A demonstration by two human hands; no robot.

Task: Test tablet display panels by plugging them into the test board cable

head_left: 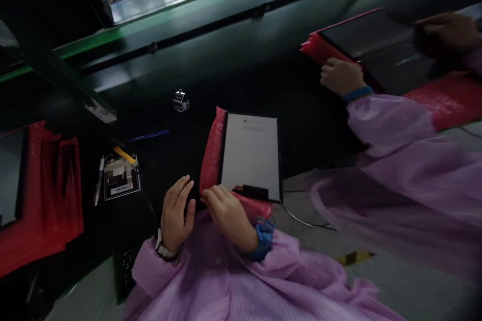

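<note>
A flat display panel (pixel 251 153) with a pale front and black edges lies on a red bubble-wrap bag (pixel 211 155) in front of me. A dark strip crosses the panel's lower end. My right hand (pixel 231 218) is at the lower left corner of the bag, its fingers bent together on the red wrap; the fingertips are partly hidden. Just left of it, my left hand (pixel 176 214) is raised with fingers stretched out and thumb apart, holding nothing.
A co-worker's hands (pixel 342 77) handle another dark panel (pixel 371 40) on red wrap at right. At left lie red bags (pixel 56 185), a small circuit module (pixel 121 175), a white pen (pixel 99 180) and a blue pen (pixel 149 136). A shiny metal piece (pixel 181 101) stands farther back.
</note>
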